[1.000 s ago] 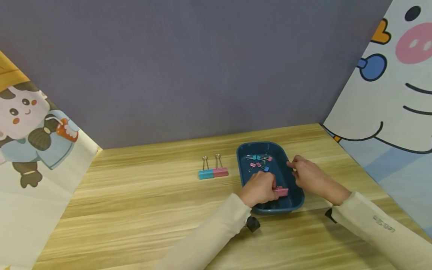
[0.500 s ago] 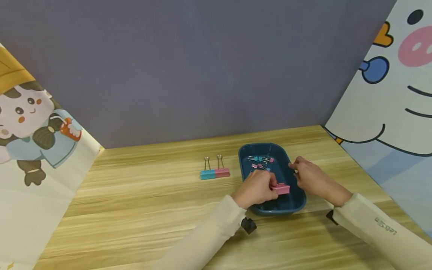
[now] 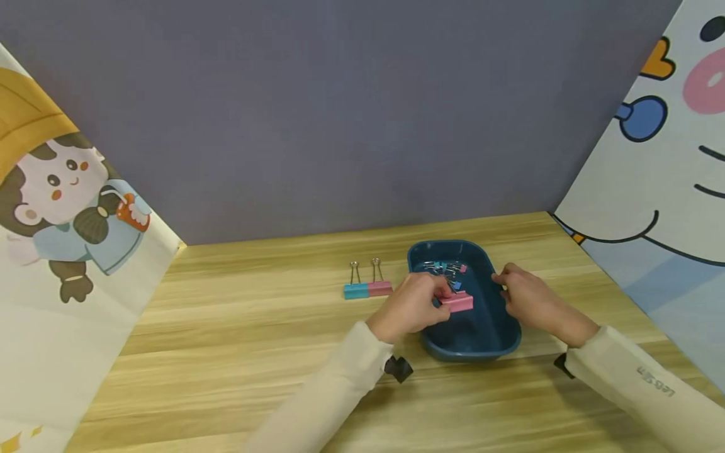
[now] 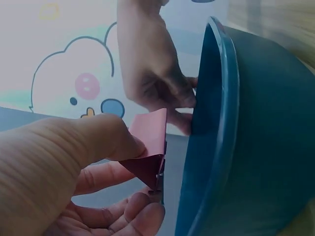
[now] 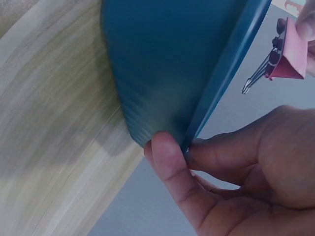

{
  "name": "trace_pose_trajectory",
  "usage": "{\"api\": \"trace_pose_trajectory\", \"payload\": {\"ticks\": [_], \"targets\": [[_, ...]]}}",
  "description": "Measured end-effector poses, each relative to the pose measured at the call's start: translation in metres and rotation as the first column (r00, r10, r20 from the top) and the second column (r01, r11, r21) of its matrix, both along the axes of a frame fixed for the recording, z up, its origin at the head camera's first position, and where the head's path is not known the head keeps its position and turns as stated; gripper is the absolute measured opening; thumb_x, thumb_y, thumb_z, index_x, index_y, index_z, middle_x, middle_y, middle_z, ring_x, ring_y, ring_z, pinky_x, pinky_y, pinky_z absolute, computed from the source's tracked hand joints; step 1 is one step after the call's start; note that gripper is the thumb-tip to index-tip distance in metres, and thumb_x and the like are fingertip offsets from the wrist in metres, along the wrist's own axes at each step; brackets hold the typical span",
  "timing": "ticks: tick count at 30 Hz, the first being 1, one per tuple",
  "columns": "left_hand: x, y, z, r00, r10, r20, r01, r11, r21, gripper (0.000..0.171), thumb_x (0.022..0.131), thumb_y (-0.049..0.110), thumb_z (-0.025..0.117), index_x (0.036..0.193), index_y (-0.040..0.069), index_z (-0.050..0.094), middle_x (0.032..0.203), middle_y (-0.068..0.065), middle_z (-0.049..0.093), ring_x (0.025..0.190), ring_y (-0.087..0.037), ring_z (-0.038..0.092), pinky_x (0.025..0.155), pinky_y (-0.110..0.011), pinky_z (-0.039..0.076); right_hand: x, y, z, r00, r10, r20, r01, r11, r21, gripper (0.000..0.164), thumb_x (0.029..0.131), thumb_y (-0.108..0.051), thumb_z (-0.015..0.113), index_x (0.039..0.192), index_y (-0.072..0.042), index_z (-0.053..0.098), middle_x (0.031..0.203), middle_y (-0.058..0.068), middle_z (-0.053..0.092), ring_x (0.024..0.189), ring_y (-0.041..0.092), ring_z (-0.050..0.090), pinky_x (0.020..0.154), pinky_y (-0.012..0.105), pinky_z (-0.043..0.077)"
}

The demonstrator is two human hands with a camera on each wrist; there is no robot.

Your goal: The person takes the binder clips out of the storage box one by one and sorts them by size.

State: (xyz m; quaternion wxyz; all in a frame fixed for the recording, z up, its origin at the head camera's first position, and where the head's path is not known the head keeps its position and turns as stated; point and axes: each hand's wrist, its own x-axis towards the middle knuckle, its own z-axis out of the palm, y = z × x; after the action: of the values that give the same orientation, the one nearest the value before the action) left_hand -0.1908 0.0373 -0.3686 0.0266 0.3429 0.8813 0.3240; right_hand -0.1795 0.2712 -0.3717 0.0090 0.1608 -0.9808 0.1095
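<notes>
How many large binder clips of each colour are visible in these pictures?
Pink: 2, the held clip in the left hand and the pink table clip
Blue: 1, the blue table clip
Total: 3

Head view: even, moderate light covers the wooden table, with pale streaks of sheen left of the blue tray. Soft, diffuse shadows lie on the near side of the tray, below the left sleeve and right sleeve. The small clips inside the tray are too small and soft to make out clearly.

Both wrist views are dimmer, with a cool grey-blue cast. In the left one, a pale highlight traces the tray's rim; beside it, the pink clip shows one bright face and one dark. In the right one, a blurred shadow darkens the table alongside the tray.
</notes>
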Motion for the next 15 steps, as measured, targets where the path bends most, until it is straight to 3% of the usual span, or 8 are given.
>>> {"api": "trace_pose_trajectory", "payload": {"ticks": [8,15], "targets": [[0.001,-0.017,0.006,0.999,0.03,0.015,-0.03,0.999,0.025,0.02,0.081,0.014,0.074,0.1,0.011,0.07,0.09,0.006,0.058,0.083,-0.013,0.055,0.065,-0.013,0.044,0.002,-0.001,0.003,1.0,-0.013,0.021,0.013,1.0,-0.007,0.035,0.082,0.01,0.059,0.114,0.02,0.055,0.093,0.021,0.051,0.075,0.026,0.055,0.06,0.035,0.047],[0.003,-0.034,0.013,0.996,0.021,-0.083,-0.019,0.999,0.031,0.021,0.081,0.013,0.072,0.101,0.011,0.07,0.088,0.006,0.055,0.076,-0.01,0.049,0.058,-0.016,0.043,0.001,-0.001,0.003,1.0,-0.017,0.027,0.017,1.0,-0.01,0.035,0.082,0.01,0.059,0.115,0.02,0.055,0.095,0.022,0.052,0.077,0.028,0.056,0.062,0.036,0.048]]}}
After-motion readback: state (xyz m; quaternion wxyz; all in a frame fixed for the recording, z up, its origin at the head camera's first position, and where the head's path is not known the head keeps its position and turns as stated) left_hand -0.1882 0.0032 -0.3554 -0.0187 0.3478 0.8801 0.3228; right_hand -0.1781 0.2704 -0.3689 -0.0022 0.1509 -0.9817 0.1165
